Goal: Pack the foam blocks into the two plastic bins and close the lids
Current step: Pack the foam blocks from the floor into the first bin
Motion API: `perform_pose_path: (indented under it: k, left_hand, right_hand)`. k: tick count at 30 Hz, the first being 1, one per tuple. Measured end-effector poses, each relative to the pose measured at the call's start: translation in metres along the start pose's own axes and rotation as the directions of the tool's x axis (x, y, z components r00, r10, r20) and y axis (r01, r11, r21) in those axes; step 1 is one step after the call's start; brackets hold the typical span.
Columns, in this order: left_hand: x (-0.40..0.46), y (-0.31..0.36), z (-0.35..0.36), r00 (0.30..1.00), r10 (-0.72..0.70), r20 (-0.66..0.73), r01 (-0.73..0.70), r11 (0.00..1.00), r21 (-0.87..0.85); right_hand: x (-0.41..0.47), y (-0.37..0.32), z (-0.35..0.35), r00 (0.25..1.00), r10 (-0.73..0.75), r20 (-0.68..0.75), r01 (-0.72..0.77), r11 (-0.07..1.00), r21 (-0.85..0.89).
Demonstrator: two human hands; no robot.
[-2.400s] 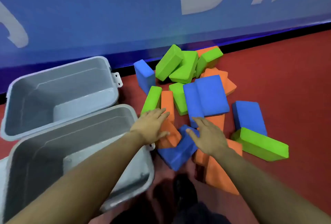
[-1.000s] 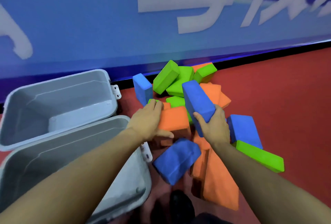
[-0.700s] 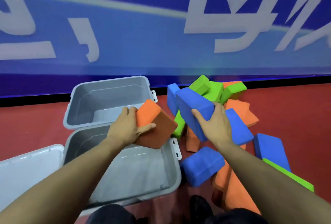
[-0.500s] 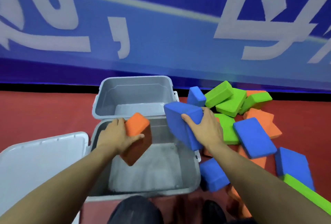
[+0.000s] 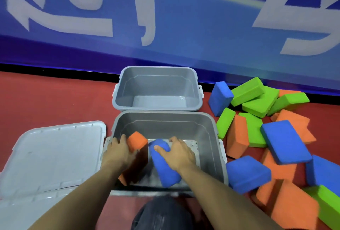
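Inside the near bin (image 5: 211, 137), the left hand (image 5: 117, 152) grips an orange block (image 5: 137, 142) with fingers curled over its left side, and the right hand (image 5: 179, 153) grips a blue block (image 5: 163, 167) from above, thumb on its top end; both blocks stand tilted side by side, low in the bin. A white lid (image 5: 53, 154) lies flat on the red floor (image 5: 55, 99) just left of this bin, and loose blocks (image 5: 283, 141) in blue, green and orange lie in a pile on the right. Behind the near bin and touching it stands the far bin (image 5: 158, 75), open, close to the blue wall (image 5: 184, 27).
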State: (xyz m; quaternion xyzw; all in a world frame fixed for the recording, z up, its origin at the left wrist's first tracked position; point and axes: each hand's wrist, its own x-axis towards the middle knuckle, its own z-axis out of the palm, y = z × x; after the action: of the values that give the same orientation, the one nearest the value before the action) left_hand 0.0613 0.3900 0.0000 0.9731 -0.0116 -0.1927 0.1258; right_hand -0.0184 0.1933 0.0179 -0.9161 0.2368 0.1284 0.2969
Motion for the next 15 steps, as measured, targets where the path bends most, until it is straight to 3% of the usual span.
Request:
perform_pose_path:
  k: [7, 15]
  left_hand:
    - [0.001, 0.023, 0.004, 0.985, 0.164, -0.061, -0.156, 0.98, 0.124]
    - [-0.019, 0.135, 0.029, 0.909, 0.416, -0.009, -0.413, 0.904, 0.114]
  right_hand:
    - [0.008, 0.017, -0.018, 0.997, -0.073, -0.016, 0.071, 0.993, -0.099]
    - [0.002, 0.116, -0.091, 0.994, -0.096, -0.058, 0.075, 0.953, -0.292]
